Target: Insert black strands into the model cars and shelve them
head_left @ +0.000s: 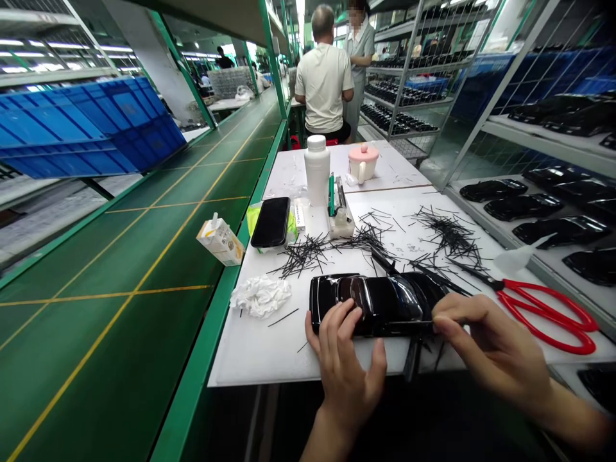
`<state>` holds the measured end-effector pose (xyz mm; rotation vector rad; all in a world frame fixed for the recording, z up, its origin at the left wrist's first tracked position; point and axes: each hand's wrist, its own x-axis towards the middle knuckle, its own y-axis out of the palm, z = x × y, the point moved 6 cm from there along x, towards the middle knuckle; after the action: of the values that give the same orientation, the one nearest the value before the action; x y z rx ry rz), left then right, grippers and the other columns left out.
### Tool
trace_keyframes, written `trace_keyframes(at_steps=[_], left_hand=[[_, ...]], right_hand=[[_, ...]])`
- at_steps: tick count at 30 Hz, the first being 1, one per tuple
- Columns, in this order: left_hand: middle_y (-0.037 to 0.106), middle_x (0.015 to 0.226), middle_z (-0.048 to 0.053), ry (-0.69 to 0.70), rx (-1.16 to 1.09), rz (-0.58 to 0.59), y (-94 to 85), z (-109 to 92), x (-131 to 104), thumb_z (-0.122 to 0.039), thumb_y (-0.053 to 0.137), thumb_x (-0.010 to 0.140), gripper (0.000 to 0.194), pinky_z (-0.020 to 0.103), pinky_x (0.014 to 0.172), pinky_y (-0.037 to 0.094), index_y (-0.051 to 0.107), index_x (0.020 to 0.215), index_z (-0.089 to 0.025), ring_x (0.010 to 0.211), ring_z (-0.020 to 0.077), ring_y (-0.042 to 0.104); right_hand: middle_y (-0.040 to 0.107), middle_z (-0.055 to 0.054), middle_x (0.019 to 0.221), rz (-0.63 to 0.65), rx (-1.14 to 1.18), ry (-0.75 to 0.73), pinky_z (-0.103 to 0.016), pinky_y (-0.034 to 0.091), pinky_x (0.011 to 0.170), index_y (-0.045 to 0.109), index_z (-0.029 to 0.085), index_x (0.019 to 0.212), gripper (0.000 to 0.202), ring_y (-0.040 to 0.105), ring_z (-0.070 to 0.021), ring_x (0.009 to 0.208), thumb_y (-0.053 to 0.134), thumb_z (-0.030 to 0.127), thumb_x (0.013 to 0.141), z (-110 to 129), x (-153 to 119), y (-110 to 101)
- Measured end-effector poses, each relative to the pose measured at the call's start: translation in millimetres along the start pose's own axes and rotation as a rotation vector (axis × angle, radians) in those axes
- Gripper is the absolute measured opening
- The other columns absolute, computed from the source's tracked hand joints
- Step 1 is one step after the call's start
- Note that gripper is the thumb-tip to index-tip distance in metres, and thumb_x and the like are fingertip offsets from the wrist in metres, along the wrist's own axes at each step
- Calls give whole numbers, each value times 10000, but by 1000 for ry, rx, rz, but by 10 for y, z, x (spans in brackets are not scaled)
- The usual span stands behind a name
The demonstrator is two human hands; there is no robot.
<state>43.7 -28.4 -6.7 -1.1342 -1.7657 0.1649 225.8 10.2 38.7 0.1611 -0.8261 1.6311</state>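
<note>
A glossy black model car [385, 298] lies lengthwise near the front edge of the white table. My left hand [344, 353] holds its left end, fingers over the roof and side, thumb on the near side. At the other end, my right hand [486, 340] is closed in a pinch at the car's near side, on what looks like a thin black strip [409, 324] running along the body. The fingertips partly hide it. Loose black strips lie in piles [303, 253] beyond the car. Red-handled scissors [548, 308] rest beside my right hand.
Crumpled white tissue [260, 296], a phone [271, 221], a drink carton [220, 240], a white bottle [317, 170] and a lidded pink cup [362, 163] stand around. A green conveyor [144, 256] runs left. Racks of black model cars [524, 205] are right. Two people are ahead.
</note>
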Motion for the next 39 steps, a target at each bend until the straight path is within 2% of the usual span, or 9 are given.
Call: trace_keyframes(at_steps=[6, 8, 11, 16, 21, 26, 30, 35, 39], left_hand=[[609, 1237, 205, 112, -178, -105, -95, 94, -137, -615, 400, 935, 575, 645, 1184, 159, 406, 1297, -167, 1195, 310, 605], [596, 1249, 222, 152, -185, -145, -102, 102, -178, -686, 531, 839, 689, 684, 1160, 186, 380, 1287, -185, 1203, 339, 601], [628, 1223, 165, 165, -71, -144, -57, 105, -209, -494, 723, 791, 580, 681, 1154, 216, 400, 1208, -253, 1221, 313, 602], [644, 1214, 150, 196, 102, -138, 29, 78, -216, -183, 701, 816, 450, 659, 1147, 265, 433, 1173, -239, 1230, 287, 606], [648, 1196, 128, 162, 58, -198, 43, 101, -227, -192, 682, 818, 374, 647, 1149, 272, 472, 1124, -238, 1200, 282, 623], [603, 1238, 141, 156, -85, -231, 41, 104, -246, -225, 664, 815, 406, 662, 1159, 226, 467, 1170, -221, 1231, 298, 584], [562, 1287, 160, 72, -145, -254, 67, 97, -239, -111, 564, 862, 374, 638, 1156, 257, 465, 1211, -199, 1266, 280, 543], [482, 1391, 166, -229, -280, -280, -106, 289, -294, -224, 589, 895, 372, 565, 1130, 352, 461, 1244, -219, 1352, 295, 457], [607, 1262, 146, -706, -522, -183, -374, 631, -462, -389, 620, 899, 366, 458, 990, 533, 488, 1198, -224, 1110, 279, 659]], right_hand=[[605, -3, 699, -56, -25, -313, -320, 453, 534, 544, 286, 896, 133, 588, -180, 591, 577, 158, 900, 266, 796, -193], [580, -10, 667, -18, -147, -251, -332, 434, 557, 502, 271, 813, 126, 559, -185, 594, 542, 284, 932, 117, 1185, -90], [549, -10, 668, 40, -219, -154, -326, 407, 563, 463, 254, 779, 212, 503, -167, 576, 492, 381, 946, -207, 1688, 163], [599, 9, 765, 77, -233, -83, -299, 487, 634, 583, 181, 889, 215, 556, -129, 640, 529, 370, 976, -674, 2096, 576], [670, -31, 959, 172, -207, 34, -318, 563, 686, 635, 146, 1058, 231, 651, -140, 761, 591, 352, 963, -901, 2157, 654], [671, -35, 964, 152, -170, 91, -326, 566, 696, 620, 151, 1104, 259, 654, -142, 763, 550, 370, 985, -850, 2185, 462], [673, -39, 982, 265, -182, 107, -334, 567, 707, 619, 150, 1117, 265, 659, -149, 781, 562, 368, 978, -802, 2204, 530], [696, -73, 1037, 499, -243, 108, -361, 550, 738, 546, 166, 1273, 382, 672, -186, 819, 560, 389, 964, -773, 2018, 460], [744, -79, 861, 700, -336, 157, -369, 520, 665, 629, 198, 1180, 320, 689, -258, 747, 569, 361, 910, -829, 1439, 120]])
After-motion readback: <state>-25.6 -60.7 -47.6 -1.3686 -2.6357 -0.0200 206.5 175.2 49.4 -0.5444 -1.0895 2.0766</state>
